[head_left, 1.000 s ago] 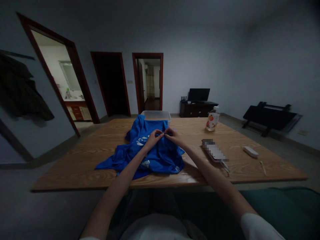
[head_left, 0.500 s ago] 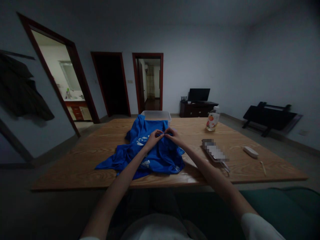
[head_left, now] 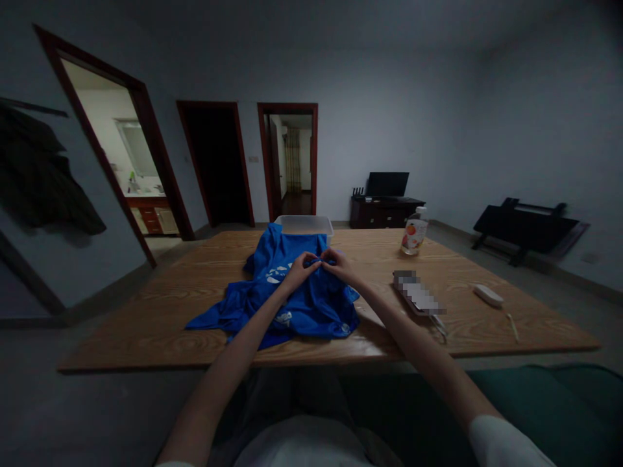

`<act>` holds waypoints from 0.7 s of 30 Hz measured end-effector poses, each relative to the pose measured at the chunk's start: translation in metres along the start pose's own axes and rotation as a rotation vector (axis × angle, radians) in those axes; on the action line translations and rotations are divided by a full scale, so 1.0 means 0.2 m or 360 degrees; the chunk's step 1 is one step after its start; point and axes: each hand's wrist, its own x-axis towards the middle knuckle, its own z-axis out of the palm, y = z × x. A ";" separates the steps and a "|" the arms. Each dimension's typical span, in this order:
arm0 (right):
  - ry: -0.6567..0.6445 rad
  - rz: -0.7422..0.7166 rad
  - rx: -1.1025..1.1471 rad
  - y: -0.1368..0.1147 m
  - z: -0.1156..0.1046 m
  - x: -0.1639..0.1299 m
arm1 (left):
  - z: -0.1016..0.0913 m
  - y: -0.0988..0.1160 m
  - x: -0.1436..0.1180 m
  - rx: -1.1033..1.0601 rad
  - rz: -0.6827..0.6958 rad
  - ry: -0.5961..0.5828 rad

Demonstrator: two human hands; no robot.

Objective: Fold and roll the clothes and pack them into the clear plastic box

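Observation:
A crumpled blue cloth garment with white print lies spread on the wooden table in front of me. My left hand pinches a small fold of it near its upper middle. Close beside, with the fingertips almost meeting, my right hand pinches the same fold. Whether anything small sits between the fingertips is too fine to make out. The far end of the cloth rests against a clear plastic bin, hiding part of its front.
To the right stand a clear bottle with a fruit label and, nearer, a blurred-out phone-like object with a strap. Farther right lie a white oblong case and a thin pale stick. A green seat is below the table edge.
The fingertips have shifted very slightly on the pinched fold, and a bit more blue cloth shows between the hands. All else stays in place.

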 end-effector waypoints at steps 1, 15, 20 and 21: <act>-0.0004 -0.0013 0.0000 0.00 0.00 0.00 | 0.00 0.00 0.00 -0.0004 -0.0011 -0.0005; -0.0008 0.0059 0.0074 0.04 0.00 0.01 | -0.01 0.00 -0.01 0.0064 0.0035 0.0001; -0.0021 0.0050 0.0065 0.06 -0.01 0.01 | -0.01 0.01 -0.01 0.0090 0.0050 -0.0001; -0.0013 0.0048 0.0044 0.06 -0.01 0.01 | -0.01 0.01 -0.01 0.0106 0.0047 0.0010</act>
